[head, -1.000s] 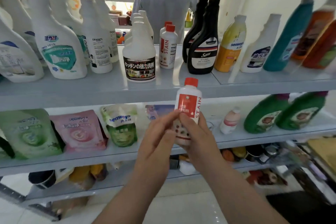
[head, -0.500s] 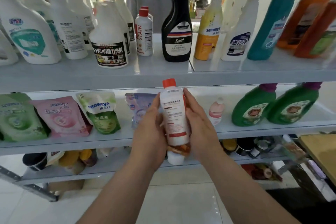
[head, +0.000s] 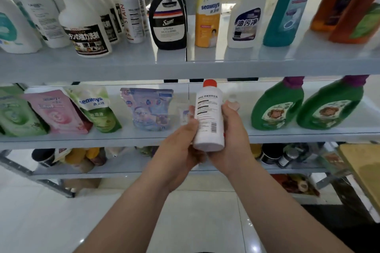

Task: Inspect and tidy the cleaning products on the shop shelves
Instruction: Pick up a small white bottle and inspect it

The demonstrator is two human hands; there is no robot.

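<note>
Fingers (head: 232,107) of the right hand (head: 232,141) curl round the right side of a small white plastic bottle with a red screw cap (head: 209,117), with the fingertips pressed close together against its shoulder. On the other side, the left hand (head: 181,150) grips the bottle too: its thumb lies on the lower front and its fingers reach round behind, where how they lie is mostly hidden.

The bottle is held nearly upright in the air in front of the pale grey middle shelf (head: 123,139). Its cap sits just below the front edge of the pale grey upper shelf (head: 185,70), and its back label, with black print and a barcode, faces the camera.

On the upper shelf stand two matching white red-capped bottles marked STAIN (head: 132,14). Just right of them is a black bottle labelled Sam (head: 168,24), then a yellow bottle labelled seaways (head: 208,16).

On the middle shelf, left of the hands, a pink refill pouch (head: 55,111), a green and white seaways pouch (head: 96,109) and a pale blue pouch (head: 150,109) stand in a row. To the right lean two green bottles with purple caps (head: 277,107).
</note>
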